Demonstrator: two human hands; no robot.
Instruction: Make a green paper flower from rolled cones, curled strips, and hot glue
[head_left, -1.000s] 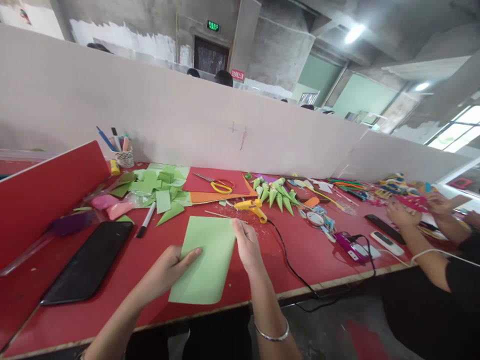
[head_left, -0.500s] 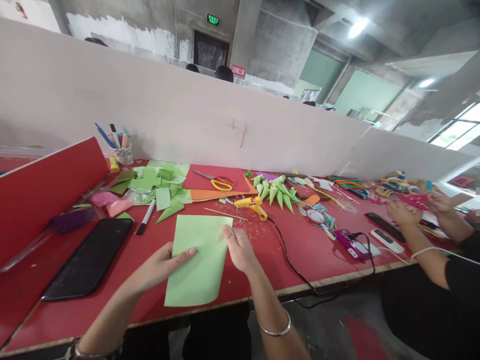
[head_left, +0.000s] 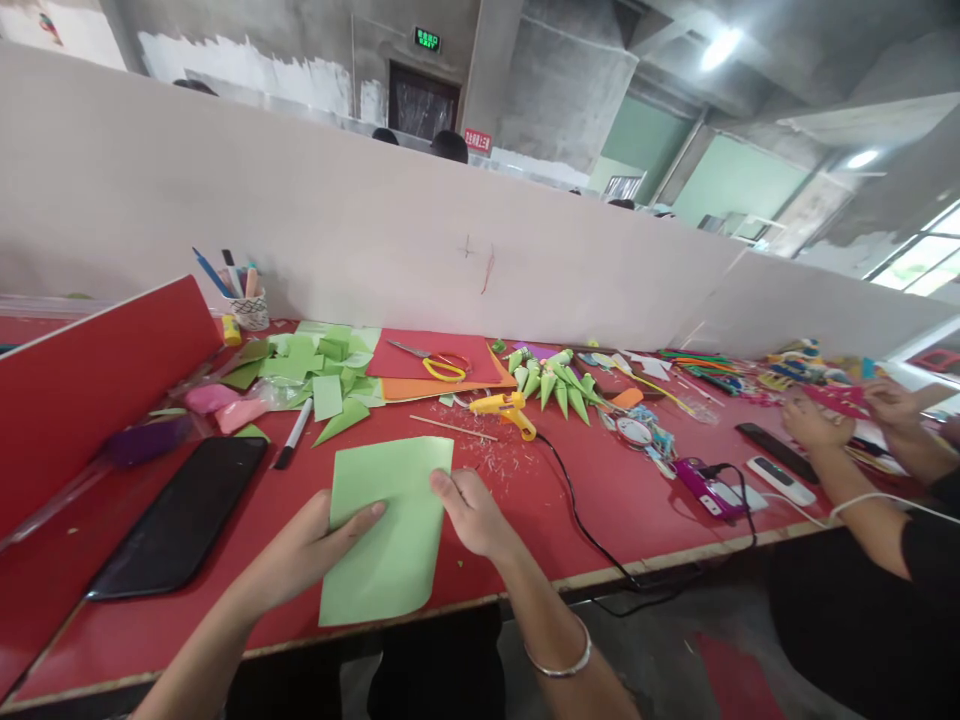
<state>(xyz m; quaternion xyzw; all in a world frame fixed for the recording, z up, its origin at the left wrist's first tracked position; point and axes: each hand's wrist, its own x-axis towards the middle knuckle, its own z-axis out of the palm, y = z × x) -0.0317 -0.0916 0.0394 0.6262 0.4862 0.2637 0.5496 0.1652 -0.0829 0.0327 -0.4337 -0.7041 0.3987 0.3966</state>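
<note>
A sheet of light green paper (head_left: pixel 390 560) is held between my two hands, over the front edge of the red table. My left hand (head_left: pixel 319 540) grips its left side, thumb on top and the other fingers hidden beneath. On the right edge, my right hand (head_left: pixel 472 510) pinches the paper with the thumb in front. The sheet bows slightly at its lower right. Just beyond it lie a thin wooden stick (head_left: pixel 454 428) and a yellow glue gun (head_left: pixel 504 408) with a black cord. Scissors (head_left: pixel 442 368) with yellow handles rest on red and orange sheets (head_left: pixel 390 388).
Cut green paper pieces (head_left: pixel 300 360), a marker (head_left: pixel 294 435) and a black phone (head_left: pixel 180 515) lie on the left. Green paper cones (head_left: pixel 555 385) sit behind the glue gun. A purple power strip (head_left: pixel 705 490) is at right, near a co-worker's hands (head_left: pixel 821 425) holding something pink.
The green sheet and both my hands have shifted slightly left and toward me. Both hands keep hold of it.
</note>
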